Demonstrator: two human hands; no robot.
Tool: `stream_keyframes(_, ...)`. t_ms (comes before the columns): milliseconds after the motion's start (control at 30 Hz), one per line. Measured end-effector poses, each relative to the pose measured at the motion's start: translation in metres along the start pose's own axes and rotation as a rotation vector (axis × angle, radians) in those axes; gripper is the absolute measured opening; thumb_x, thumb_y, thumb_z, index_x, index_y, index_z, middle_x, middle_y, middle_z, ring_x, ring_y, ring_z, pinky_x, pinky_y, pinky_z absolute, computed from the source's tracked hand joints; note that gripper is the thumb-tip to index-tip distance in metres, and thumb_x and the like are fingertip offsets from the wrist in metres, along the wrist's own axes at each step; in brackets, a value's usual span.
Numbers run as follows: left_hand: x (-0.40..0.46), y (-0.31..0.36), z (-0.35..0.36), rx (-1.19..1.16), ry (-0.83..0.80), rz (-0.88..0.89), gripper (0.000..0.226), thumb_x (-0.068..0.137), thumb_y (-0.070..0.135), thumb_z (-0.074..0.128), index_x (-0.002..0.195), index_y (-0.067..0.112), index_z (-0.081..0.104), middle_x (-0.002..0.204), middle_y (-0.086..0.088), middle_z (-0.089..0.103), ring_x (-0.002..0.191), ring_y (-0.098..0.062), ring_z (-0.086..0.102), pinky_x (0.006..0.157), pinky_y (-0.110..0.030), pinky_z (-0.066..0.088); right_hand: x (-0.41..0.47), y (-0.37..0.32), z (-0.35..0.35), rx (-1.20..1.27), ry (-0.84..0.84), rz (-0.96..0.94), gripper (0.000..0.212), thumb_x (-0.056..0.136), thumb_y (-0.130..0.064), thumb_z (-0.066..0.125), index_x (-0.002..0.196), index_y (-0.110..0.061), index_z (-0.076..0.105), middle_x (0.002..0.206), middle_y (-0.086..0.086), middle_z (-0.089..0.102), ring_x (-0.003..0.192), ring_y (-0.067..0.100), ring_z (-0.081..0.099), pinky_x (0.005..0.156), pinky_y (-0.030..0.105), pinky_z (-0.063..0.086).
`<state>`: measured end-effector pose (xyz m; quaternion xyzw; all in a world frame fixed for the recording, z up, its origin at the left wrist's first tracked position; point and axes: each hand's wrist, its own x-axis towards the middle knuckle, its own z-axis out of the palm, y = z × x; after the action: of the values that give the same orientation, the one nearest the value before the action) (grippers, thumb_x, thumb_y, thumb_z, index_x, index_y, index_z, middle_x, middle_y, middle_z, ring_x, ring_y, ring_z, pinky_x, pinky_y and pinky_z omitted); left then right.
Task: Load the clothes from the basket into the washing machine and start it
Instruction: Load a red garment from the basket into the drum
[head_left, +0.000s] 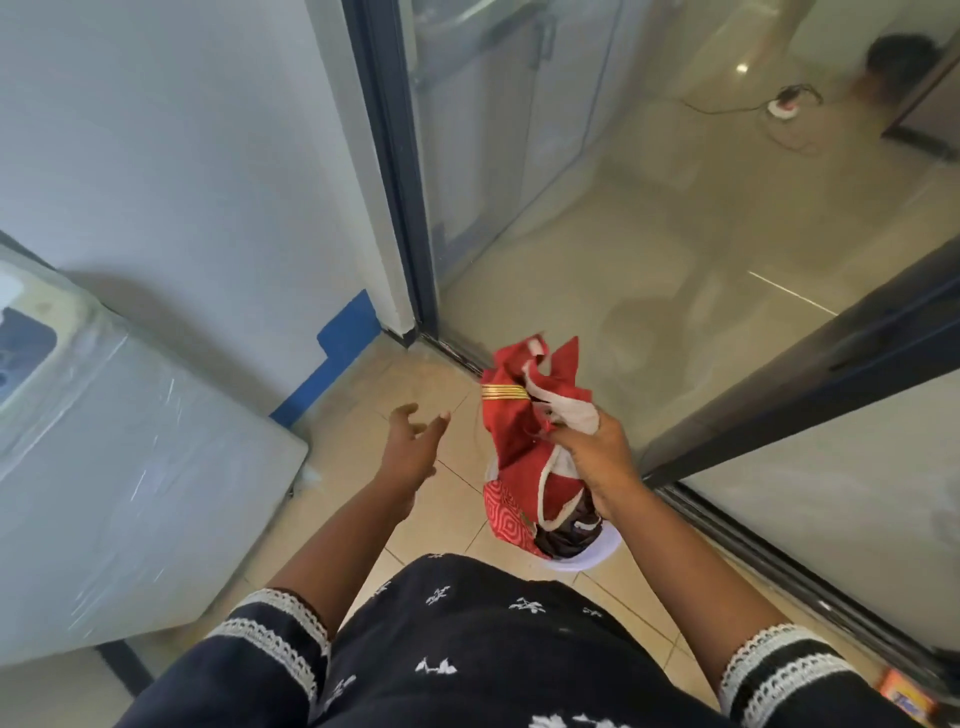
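Note:
My right hand (597, 457) grips a red garment (524, 415) with gold stripes and cream trim, lifted above the floor. Below it a white basket (602, 551) sits on the tiles, holding more red patterned cloth and a dark brown piece. My left hand (410, 447) hovers to the left of the garment, fingers spread and holding nothing. The washing machine (119, 457), white and wrapped in clear plastic film, stands at the left with its top panel partly in view.
A sliding glass door with a dark frame (395, 171) runs behind and to the right of the basket. Blue tape (332, 358) marks the white wall's base. An orange box (906, 699) lies on the floor at the lower right. Beige tiles lie between machine and door.

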<state>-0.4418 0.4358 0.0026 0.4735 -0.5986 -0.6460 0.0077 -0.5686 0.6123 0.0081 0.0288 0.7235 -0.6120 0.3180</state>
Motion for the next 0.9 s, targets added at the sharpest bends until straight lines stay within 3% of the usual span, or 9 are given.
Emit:
stream_keyframes(67, -0.003, -0.001, 0.005, 0.105, -0.004, 0.199, 0.071, 0.091, 0.046, 0.064, 0.148, 0.031, 0.024, 0.154, -0.004, 0.033, 0.133, -0.022, 0.041, 0.103, -0.041, 0.044, 0.01, -0.006, -0.012, -0.244, 0.033, -0.09, 0.029, 0.071, -0.002, 0.079, 0.091, -0.021, 0.071, 0.087, -0.002, 0.075, 0.09, 0.025, 0.072, 0.079, 0.037, 0.058)
stream_keyframes(133, -0.01, 0.002, 0.013, 0.192, -0.151, 0.31, 0.089, 0.08, 0.052, 0.075, 0.149, 0.04, 0.019, 0.158, 0.008, 0.024, 0.137, -0.011, 0.031, 0.108, -0.038, 0.039, 0.015, -0.018, -0.016, -0.404, -0.052, -0.1, 0.029, 0.069, -0.005, 0.078, 0.091, -0.022, 0.071, 0.088, -0.005, 0.075, 0.09, 0.022, 0.072, 0.082, 0.037, 0.057)
stream_keyframes(233, -0.021, 0.005, 0.025, 0.187, -0.405, 0.344, 0.104, 0.074, 0.036, 0.086, 0.148, 0.046, 0.014, 0.152, 0.013, 0.031, 0.13, -0.001, 0.045, 0.1, -0.028, 0.049, 0.016, -0.04, -0.008, -0.365, -0.333, -0.035, 0.041, 0.07, 0.001, 0.077, 0.107, -0.015, 0.074, 0.102, 0.003, 0.076, 0.1, 0.022, 0.071, 0.096, 0.044, 0.054)
stream_keyframes(367, -0.029, 0.009, 0.029, 0.033, -0.429, 0.29, 0.097, 0.073, 0.022, 0.088, 0.141, 0.039, 0.021, 0.137, 0.01, 0.046, 0.121, -0.01, 0.058, 0.091, -0.029, 0.057, 0.012, -0.063, 0.004, -0.227, -0.734, 0.062, 0.048, 0.076, 0.013, 0.068, 0.116, -0.013, 0.071, 0.107, 0.012, 0.075, 0.101, 0.026, 0.071, 0.092, 0.035, 0.055)
stream_keyframes(500, -0.037, 0.002, 0.008, -0.083, -0.335, 0.226, 0.097, 0.066, 0.022, 0.092, 0.138, 0.033, 0.028, 0.133, 0.004, 0.05, 0.119, -0.015, 0.06, 0.091, -0.036, 0.058, 0.016, -0.052, 0.028, -0.065, -0.935, 0.141, 0.059, 0.07, 0.01, 0.066, 0.126, -0.009, 0.064, 0.112, 0.019, 0.071, 0.102, 0.032, 0.069, 0.089, 0.041, 0.055)
stream_keyframes(600, -0.042, -0.011, -0.013, -0.125, -0.104, 0.195, 0.085, 0.067, 0.017, 0.091, 0.131, 0.029, 0.036, 0.123, 0.004, 0.055, 0.112, -0.014, 0.062, 0.088, -0.036, 0.059, 0.014, -0.039, 0.061, -0.026, -0.862, 0.12, 0.061, 0.069, 0.012, 0.071, 0.126, -0.005, 0.059, 0.104, 0.015, 0.073, 0.087, 0.027, 0.071, 0.071, 0.034, 0.058)
stream_keyframes(733, -0.042, -0.027, -0.049, -0.257, 0.152, 0.198, 0.079, 0.069, 0.016, 0.088, 0.131, 0.025, 0.04, 0.115, 0.001, 0.06, 0.106, -0.018, 0.065, 0.073, -0.024, 0.059, 0.014, -0.022, 0.111, -0.091, -0.74, 0.093, 0.079, 0.07, -0.006, 0.086, 0.136, -0.026, 0.046, 0.129, 0.01, 0.064, 0.114, 0.028, 0.066, 0.089, 0.045, 0.057)
stream_keyframes(833, -0.043, -0.027, -0.087, -0.422, 0.27, 0.299, 0.064, 0.074, 0.005, 0.082, 0.123, 0.031, 0.05, 0.11, 0.002, 0.069, 0.103, -0.019, 0.069, 0.076, -0.032, 0.061, 0.002, -0.016, 0.15, -0.266, -0.874, 0.237, 0.064, 0.076, -0.038, 0.081, 0.134, -0.029, 0.054, 0.128, 0.002, 0.067, 0.12, 0.028, 0.061, 0.089, 0.045, 0.05)
stream_keyframes(900, -0.046, -0.025, -0.118, -0.449, 0.292, 0.346, 0.058, 0.076, 0.006, 0.083, 0.112, 0.043, 0.057, 0.105, 0.007, 0.072, 0.1, -0.015, 0.071, 0.079, -0.035, 0.061, -0.007, -0.013, 0.182, -0.22, -0.978, 0.346, 0.048, 0.081, -0.04, 0.075, 0.124, -0.02, 0.065, 0.126, 0.011, 0.067, 0.116, 0.034, 0.063, 0.091, 0.057, 0.051)
